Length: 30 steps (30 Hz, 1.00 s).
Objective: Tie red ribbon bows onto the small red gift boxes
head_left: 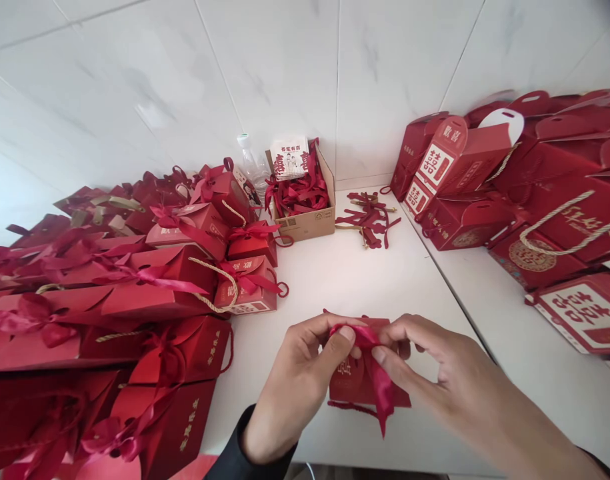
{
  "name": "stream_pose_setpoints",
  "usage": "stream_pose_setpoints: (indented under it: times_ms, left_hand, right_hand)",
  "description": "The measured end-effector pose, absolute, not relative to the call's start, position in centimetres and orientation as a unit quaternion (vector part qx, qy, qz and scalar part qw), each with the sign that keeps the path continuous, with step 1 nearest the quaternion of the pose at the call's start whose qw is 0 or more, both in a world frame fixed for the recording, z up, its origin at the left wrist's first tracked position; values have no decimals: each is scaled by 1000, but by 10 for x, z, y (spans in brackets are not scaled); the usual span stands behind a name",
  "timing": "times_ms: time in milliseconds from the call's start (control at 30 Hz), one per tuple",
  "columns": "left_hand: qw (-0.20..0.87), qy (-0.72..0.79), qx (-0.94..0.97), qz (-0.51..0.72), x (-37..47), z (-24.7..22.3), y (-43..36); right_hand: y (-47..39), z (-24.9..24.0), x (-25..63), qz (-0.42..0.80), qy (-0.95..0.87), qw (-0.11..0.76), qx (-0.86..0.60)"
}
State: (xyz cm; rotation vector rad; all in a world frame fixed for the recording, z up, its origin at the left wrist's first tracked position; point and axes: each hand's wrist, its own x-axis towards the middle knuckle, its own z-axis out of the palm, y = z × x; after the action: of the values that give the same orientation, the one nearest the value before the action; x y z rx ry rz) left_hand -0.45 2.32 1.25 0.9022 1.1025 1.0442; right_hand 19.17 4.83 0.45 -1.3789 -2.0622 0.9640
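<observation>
The left hand [297, 387] and right hand [445, 373] pinch a pink-red ribbon [383, 387] between thumbs and fingers. Right beneath the fingertips is a small red box [342, 383] on the white table [405, 277]. Left of the fingers crowd bow-tied boxes [157, 303]; beyond them, dark red strips [367, 220] lie beside a carton [307, 227] of ribbons.

There are two hands [295, 380] [455, 377], one bottle [252, 167] and one brown carton [305, 225]
</observation>
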Motion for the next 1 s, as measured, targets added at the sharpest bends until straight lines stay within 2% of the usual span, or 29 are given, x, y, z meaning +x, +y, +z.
stream_pose_setpoints:
  times_ms: [233,367,733,1000]
  left_hand:
    - [625,483,393,470,-3,7,24]
    - [618,499,410,448,0,9,22]
    - [583,520,437,446,1,11,22]
    - [561,523,491,414,-5,7,19]
  right_hand:
    - [53,-2,207,257,-776,263,-513]
    - [46,4,200,224,-784,330,-475]
    - [41,4,185,211,-824,369,-374]
    - [44,-1,185,212,-824,365,-379]
